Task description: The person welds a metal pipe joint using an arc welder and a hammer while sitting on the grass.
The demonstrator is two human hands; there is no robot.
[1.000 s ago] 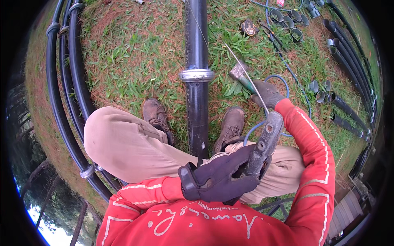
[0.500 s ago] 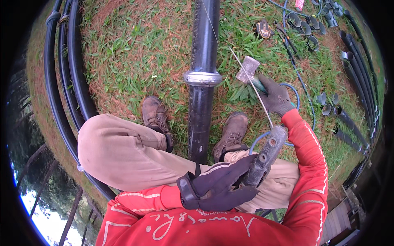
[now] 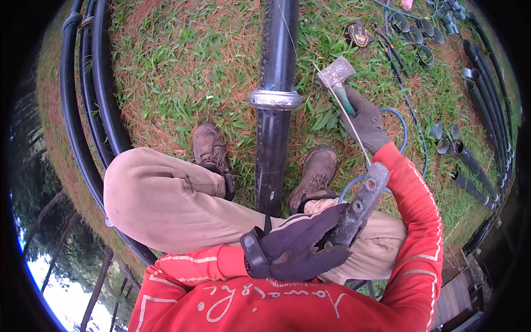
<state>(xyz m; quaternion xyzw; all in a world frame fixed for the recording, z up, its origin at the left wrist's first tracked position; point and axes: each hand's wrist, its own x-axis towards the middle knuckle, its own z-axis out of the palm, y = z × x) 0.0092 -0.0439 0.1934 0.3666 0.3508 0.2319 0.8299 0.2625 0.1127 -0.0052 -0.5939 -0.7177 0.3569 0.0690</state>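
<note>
L. hand (image 3: 301,249) curled round worn, dark-grey, holed metal bar (image 3: 362,202) over R. thigh; R. hand (image 3: 365,119) closed on green handle of grey, block-headed hammer (image 3: 336,72) above grass (image 3: 182,72). Both prob. stiff, heavy; hammer best gripped by handle, bar mid-length. Bar's lower end hidden; join w/ thin, pale rod (image 3: 351,122) unclear.

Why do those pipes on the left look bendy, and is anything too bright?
Head view: the wide fisheye likely bows the pipes near its rim; sky at lower left is washed-out white; the silver ring catches a soft shine.
</note>
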